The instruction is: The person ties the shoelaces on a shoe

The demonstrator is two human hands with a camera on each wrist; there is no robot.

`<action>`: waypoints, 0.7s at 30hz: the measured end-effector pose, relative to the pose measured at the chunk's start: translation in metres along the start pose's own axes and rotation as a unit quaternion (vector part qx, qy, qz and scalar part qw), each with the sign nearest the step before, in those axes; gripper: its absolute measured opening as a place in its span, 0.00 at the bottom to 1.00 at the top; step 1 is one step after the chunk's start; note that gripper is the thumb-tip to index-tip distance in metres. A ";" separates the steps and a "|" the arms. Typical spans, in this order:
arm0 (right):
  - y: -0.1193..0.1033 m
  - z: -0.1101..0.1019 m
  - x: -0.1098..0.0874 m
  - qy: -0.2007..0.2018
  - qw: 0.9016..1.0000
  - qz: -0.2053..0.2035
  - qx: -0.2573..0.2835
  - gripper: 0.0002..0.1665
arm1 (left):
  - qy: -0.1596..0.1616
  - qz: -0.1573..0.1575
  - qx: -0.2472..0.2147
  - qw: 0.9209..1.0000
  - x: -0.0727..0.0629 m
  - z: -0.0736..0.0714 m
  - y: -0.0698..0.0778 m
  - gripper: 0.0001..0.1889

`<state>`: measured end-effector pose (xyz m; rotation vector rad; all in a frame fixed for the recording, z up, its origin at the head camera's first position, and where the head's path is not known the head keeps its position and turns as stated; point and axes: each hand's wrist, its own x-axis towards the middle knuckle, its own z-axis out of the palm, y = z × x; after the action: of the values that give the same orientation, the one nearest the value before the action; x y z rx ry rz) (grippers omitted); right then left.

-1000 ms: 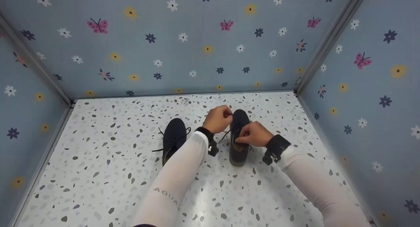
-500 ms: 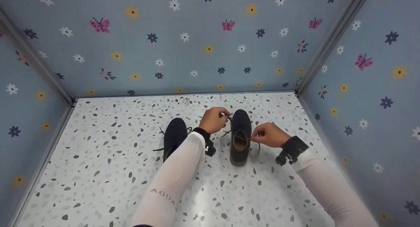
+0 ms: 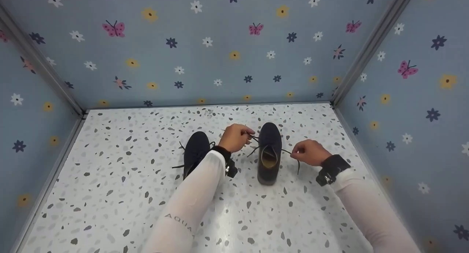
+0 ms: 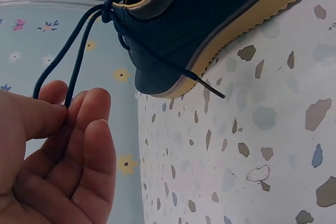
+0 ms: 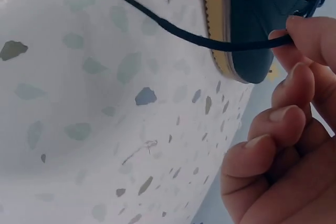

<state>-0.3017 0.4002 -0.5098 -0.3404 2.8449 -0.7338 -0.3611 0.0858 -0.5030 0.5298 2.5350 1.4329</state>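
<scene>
A dark blue lace-up shoe [image 3: 269, 134] with a tan ridged sole stands between my hands, its toe towards the far wall. On its left, my left hand [image 3: 234, 137] pinches a loop of shoelace [image 4: 81, 56] between thumb and fingers; both strands of the loop run to a knot at the shoe's front. A loose lace end [image 4: 173, 65] with a dark tip hangs down that side. To the right of the shoe, my right hand [image 3: 311, 152] pinches the other shoelace [image 5: 231, 47] between thumb and forefinger. The lace stretches out from the shoe, and its free end dangles past the fingers.
The matching dark shoe [image 3: 196, 147] stands to the left, laces spread, its heel hidden behind my left sleeve [image 3: 198, 194]. Flower-and-butterfly panels [image 3: 220, 62] enclose the speckled floor [image 3: 121, 172] at the back and both sides.
My right hand has gone from over the shoe's opening out to the right, drawing the lace sideways. My left hand has shifted slightly left and nearer, pulling the loop out.
</scene>
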 end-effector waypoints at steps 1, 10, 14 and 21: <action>-0.002 0.001 0.002 -0.001 1.000 -0.002 0.000 0.06 | -0.004 0.002 0.005 1.000 0.000 0.000 0.000 0.17; -0.033 0.011 0.016 0.025 0.998 -0.043 0.048 0.11 | -0.020 0.011 0.030 0.999 -0.002 0.002 -0.001 0.15; -0.045 0.015 0.024 0.029 0.995 -0.082 0.041 0.10 | -0.023 0.005 0.030 0.999 -0.003 0.002 0.000 0.16; -0.055 0.011 0.032 0.024 0.995 -0.090 0.020 0.07 | -0.021 0.012 0.033 0.999 -0.002 0.004 0.000 0.15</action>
<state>-0.3202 0.3400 -0.4961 -0.5871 2.8675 -0.8413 -0.3580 0.0882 -0.5046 0.5970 2.5587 1.3346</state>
